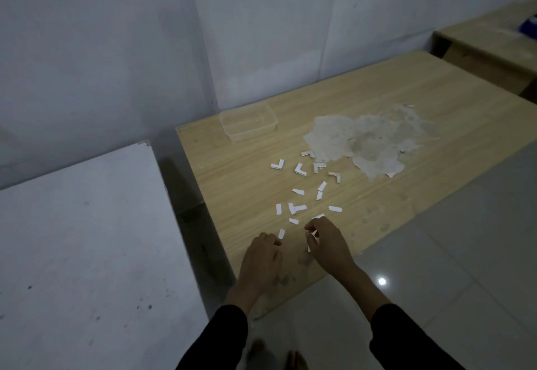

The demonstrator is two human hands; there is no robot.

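Palm-down, right hand (pixel 328 243) fingers pinch a paper strip (pixel 314 234); left hand (pixel 261 256) fingers curled, grasp unclear.

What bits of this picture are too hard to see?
All in the head view.
The white piece pinched by the right hand: curled fingers hide its shape.
The left hand: its own back hides whether it holds anything.
The blue thing on the far table: cut off by the right edge.
The clear container: too dim to tell what is inside.
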